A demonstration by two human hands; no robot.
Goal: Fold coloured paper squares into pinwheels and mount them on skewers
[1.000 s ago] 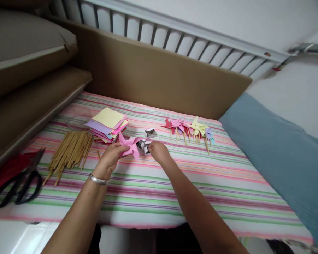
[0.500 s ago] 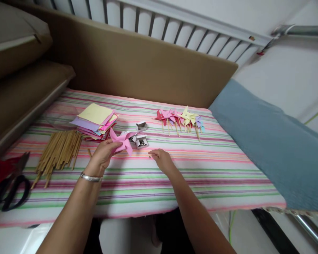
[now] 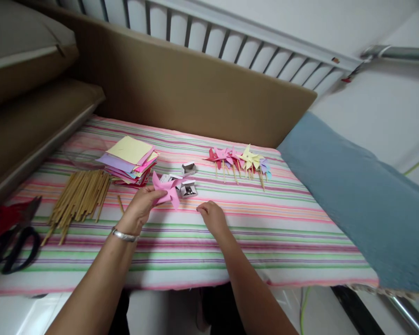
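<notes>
A pink paper pinwheel (image 3: 171,190) is pinched by one blade between the thumb and fingers of my left hand (image 3: 141,204). No stick shows on it. To its right, just above the striped cloth, my right hand (image 3: 213,217) is closed in a pinch, with a tiny dark speck, apparently a thumbtack (image 3: 197,210), at the fingertips. Behind the pinwheel stand small white boxes; the open near box (image 3: 188,190) holds shiny metal pieces, and another box (image 3: 188,169) lies farther back. The pinwheel partly covers the rest of the boxes.
A stack of coloured paper squares (image 3: 129,150) sits at the back left, beside a pile of wooden sticks (image 3: 78,195). Black-handled scissors (image 3: 21,246) rest near the left edge. Several pinwheels on sticks (image 3: 249,158) lie at the back, before a brown board (image 3: 195,88).
My right fingertips have closed on the small metal piece that showed on the cloth below them. My left hand still holds the pink pinwheel, slightly nearer the right hand. The view has shifted a little.
</notes>
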